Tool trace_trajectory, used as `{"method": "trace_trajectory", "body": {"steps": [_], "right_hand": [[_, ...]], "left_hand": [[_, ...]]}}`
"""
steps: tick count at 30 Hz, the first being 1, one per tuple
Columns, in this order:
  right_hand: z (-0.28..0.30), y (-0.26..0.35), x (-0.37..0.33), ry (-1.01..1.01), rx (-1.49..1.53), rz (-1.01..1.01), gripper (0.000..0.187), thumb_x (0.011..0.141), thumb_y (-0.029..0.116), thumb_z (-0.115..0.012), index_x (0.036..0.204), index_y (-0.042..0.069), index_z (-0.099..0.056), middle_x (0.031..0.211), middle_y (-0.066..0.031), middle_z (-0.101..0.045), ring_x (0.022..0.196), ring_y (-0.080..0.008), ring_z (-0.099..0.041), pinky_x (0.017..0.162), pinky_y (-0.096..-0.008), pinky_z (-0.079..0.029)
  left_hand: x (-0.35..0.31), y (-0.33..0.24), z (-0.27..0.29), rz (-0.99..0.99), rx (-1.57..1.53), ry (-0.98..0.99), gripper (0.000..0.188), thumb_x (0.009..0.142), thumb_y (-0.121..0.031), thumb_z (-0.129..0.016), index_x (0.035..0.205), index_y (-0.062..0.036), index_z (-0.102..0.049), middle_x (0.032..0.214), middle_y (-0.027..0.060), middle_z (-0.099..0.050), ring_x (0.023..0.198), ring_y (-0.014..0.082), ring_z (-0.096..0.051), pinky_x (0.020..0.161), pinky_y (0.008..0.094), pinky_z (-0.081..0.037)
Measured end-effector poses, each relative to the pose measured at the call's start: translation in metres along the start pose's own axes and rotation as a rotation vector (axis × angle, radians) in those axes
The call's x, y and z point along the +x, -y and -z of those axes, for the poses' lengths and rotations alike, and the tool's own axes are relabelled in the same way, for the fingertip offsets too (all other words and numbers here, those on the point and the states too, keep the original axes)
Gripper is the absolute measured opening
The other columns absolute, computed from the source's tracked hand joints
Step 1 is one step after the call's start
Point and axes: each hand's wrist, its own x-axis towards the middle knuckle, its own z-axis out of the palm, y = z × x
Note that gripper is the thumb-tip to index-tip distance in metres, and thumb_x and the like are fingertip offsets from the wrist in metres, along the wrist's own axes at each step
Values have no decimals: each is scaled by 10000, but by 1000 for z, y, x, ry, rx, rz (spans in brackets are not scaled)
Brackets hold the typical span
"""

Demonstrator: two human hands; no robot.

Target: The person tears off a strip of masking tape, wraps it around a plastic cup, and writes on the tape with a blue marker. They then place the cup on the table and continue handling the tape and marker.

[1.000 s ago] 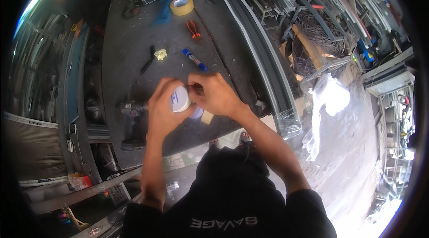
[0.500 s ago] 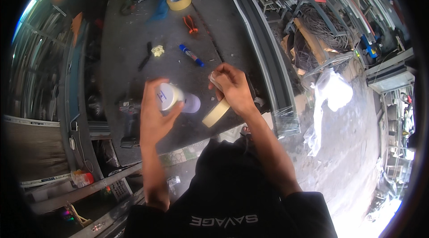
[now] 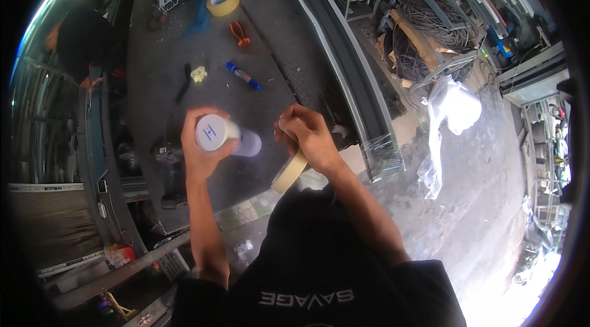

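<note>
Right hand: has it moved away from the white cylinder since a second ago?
Yes. The right hand has pulled rightward off the white cylinder, trailing a strip of tape. Judged against the blue marker, the left hand barely shifted.

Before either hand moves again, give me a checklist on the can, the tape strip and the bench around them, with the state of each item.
1. Left hand wrapped firmly around the white can: ok.
2. Right hand pinching the strip of tan tape: ok.
3. Strip free of twists and folds: cannot tell, part hidden by the hand.
4. Strip clear of the can: ok, a gap shows between them.
5. Blue marker and orange pliers out of the way on the bench: ok.
</note>
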Motion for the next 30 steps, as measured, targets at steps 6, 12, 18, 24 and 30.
{"method": "trace_trajectory", "body": {"steps": [6,12,18,24,30], "right_hand": [[-3,3,-3,-22,125,-10,228,1032,210,-575,1025,-10,-635,810,-95,-676,550,-117,-565,526,-274,-447],[-14,18,-9,-4,162,44,218,1053,201,-550,1010,-3,-612,784,-90,-658,538,-129,-570,528,-292,-462],[-34,38,-20,16,169,136,209,1059,193,-545,1024,-5,-599,776,-129,-633,503,-156,-549,495,-279,-450],[-49,53,-31,78,90,231,244,1079,219,-537,1039,-15,-593,797,-136,-650,537,-166,-603,503,-274,-472],[-49,61,-41,288,209,288,205,1069,186,-581,1074,-18,-590,872,-120,-666,637,-142,-640,586,-278,-516]], "left_hand": [[-1,-5,-8,30,-60,-21,742,668,-18,-927,1303,-65,-548,1237,133,-678,1142,198,-663,976,340,-543],[-30,-47,-15,-275,235,-468,788,845,-481,-855,1407,-42,-520,1333,182,-638,1182,278,-644,1026,410,-507],[-97,-84,-69,-94,358,-46,595,962,-481,-682,1268,28,-652,1173,179,-712,1092,349,-639,1000,487,-453],[-95,-76,-69,113,-46,102,479,1077,-394,-538,1100,52,-709,1052,190,-727,1020,346,-648,956,455,-465],[-75,-65,-62,277,-408,31,384,989,-176,-690,1321,5,-619,1155,130,-707,1005,185,-661,926,338,-515]]}}
